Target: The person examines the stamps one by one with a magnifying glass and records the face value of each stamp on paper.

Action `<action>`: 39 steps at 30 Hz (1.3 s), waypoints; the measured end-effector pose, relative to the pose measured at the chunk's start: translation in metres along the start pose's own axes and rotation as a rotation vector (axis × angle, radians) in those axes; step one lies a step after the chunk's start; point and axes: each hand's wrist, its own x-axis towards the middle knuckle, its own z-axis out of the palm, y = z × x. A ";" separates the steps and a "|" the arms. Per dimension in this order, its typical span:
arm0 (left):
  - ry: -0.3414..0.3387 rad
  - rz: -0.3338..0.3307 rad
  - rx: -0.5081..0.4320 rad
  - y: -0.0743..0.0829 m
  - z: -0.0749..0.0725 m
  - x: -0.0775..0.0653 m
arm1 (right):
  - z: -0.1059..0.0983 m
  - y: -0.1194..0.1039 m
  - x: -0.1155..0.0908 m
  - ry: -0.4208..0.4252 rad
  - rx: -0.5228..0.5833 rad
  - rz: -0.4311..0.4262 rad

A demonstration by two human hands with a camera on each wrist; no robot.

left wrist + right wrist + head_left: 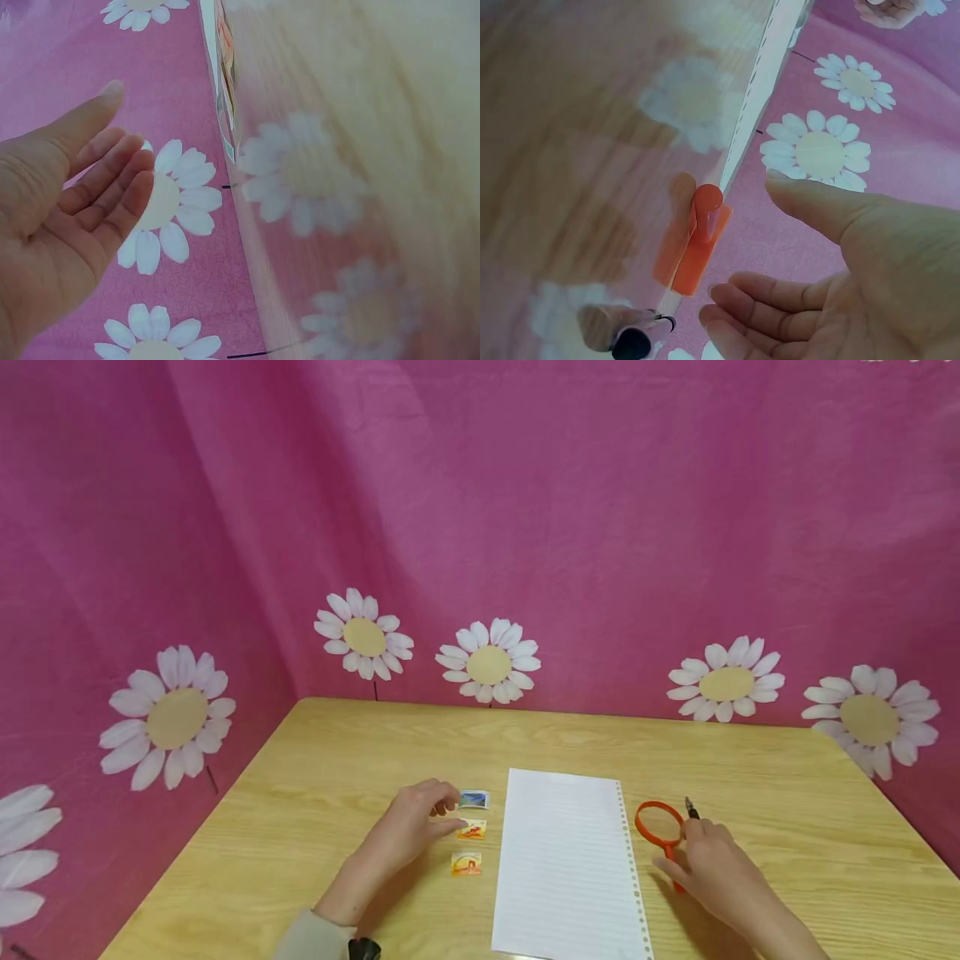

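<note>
My left hand [420, 814] hovers with loosely bent fingers at the left side of three small stamp-like pictures. Its fingertips overlap the edges of the blue one [476, 799] and the middle yellow-orange one [474, 831]; another yellow-orange picture [467, 864] lies nearer me. The left wrist view shows nothing in this hand [82, 187]. My right hand [716, 864] is over the handle of an orange magnifying glass [670, 853] and beside a dark pen [692, 812], partly hiding both. In the right wrist view, a gap separates the relaxed fingers from the orange handle [705, 232].
A lined white sheet [566, 868] with punched holes along its right edge lies between the hands. It rests on the light wooden table [570, 739]. Pink cloth [562, 527] printed with daisies hangs behind the table and along its left side.
</note>
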 end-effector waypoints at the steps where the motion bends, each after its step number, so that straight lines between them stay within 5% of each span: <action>1: -0.022 0.008 0.003 0.000 0.000 0.000 | 0.000 0.000 0.000 -0.006 0.005 0.004; 15: -0.211 0.182 -0.020 -0.009 0.002 -0.009 | 0.006 -0.001 -0.005 -0.089 0.062 0.019; 23: -0.335 0.050 -0.029 -0.006 0.003 -0.008 | 0.007 0.000 -0.005 -0.124 0.097 0.025; 39: -0.373 0.059 0.046 -0.005 0.003 -0.009 | 0.010 0.006 -0.003 -0.203 0.096 0.013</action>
